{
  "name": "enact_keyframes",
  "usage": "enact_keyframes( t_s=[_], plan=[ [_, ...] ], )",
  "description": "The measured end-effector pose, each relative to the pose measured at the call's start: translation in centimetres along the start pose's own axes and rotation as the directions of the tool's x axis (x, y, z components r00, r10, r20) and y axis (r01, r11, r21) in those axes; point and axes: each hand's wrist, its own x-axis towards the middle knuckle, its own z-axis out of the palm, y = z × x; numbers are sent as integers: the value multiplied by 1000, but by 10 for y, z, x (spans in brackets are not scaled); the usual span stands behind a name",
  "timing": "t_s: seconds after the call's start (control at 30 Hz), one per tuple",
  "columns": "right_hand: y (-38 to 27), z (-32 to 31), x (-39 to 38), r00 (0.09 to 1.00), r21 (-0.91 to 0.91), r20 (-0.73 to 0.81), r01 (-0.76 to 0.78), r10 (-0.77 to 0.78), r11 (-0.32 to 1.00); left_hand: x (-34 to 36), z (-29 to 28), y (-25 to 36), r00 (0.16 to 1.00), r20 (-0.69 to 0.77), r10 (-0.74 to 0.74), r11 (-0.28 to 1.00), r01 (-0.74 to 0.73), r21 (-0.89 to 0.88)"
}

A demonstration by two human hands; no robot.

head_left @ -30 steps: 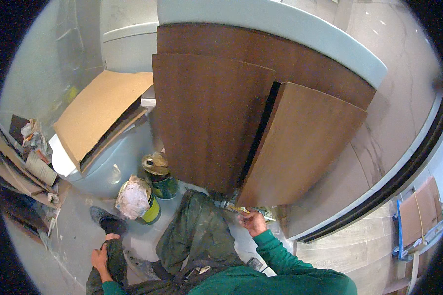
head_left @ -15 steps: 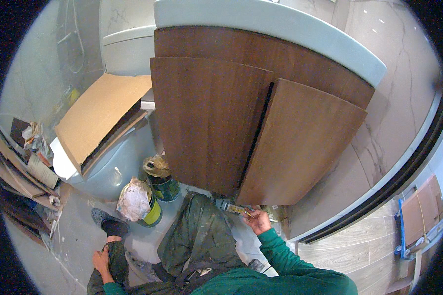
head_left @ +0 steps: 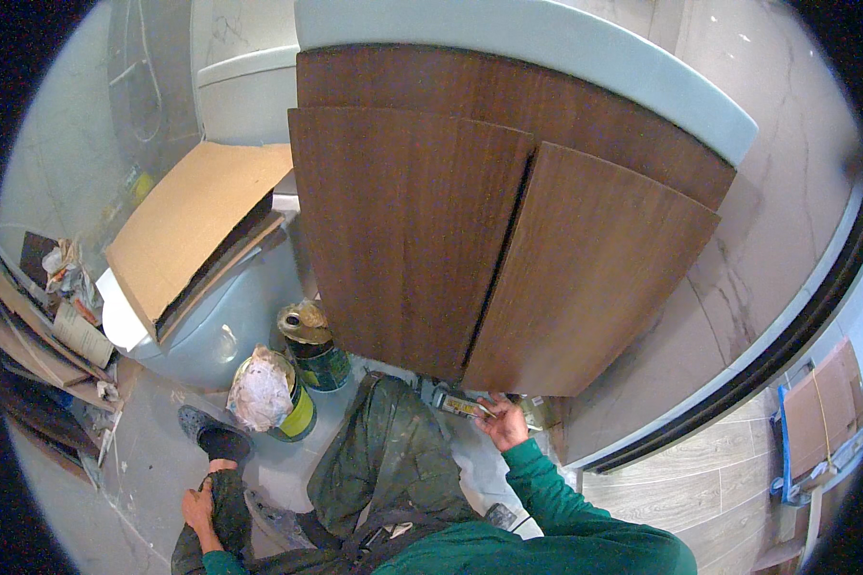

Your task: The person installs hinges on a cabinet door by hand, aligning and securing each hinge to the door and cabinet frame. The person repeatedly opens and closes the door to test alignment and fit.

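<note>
My left hand [head_left: 199, 507] is wrapped round my dark trouser leg [head_left: 228, 498], just above the ankle. Low in front of the vanity cabinet, my right hand [head_left: 504, 424] has its fingers bent close under the right brown cabinet door [head_left: 585, 278]. Whatever those fingers hold is too small to make out. A narrow object with a yellow-marked label [head_left: 458, 405] lies against the fingertips, partly under the cabinet; I cannot tell whether it is held. Beside the right door hangs the left brown door [head_left: 402, 240], with a thin dark gap between them.
Left of my knee stand a can topped with crumpled whitish material [head_left: 264, 393] and a dark can [head_left: 321, 359]. Cardboard [head_left: 196, 230] covers the toilet [head_left: 211, 326]. Wood scraps [head_left: 43, 335] pile at far left. A sliding door track [head_left: 719, 388] curves along the right.
The right cabinet door has swung inward, and the gap between the doors is narrower. My right hand has moved up slightly toward the door's lower edge. My left hand has stayed put.
</note>
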Motion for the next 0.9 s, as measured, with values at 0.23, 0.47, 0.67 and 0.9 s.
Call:
enact_keyframes(
  t_s=[0.23,0.47,0.67,0.9],
  plan=[
    [-5,9,-4,1000,-5,-21,16,-16,1000,0,4,-4,999,-31,17,999,-18,-38],
    [-2,3,4,1000,28,-6,9,-9,1000,2,5,-7,999,-21,29,999,-30,-34],
    [-3,0,7,1000,37,5,27,-27,999,26,27,-30,997,40,65,998,-65,10],
    [0,-3,15,999,72,-14,51,-50,996,19,19,-20,999,38,20,999,-21,36]
  ],
)
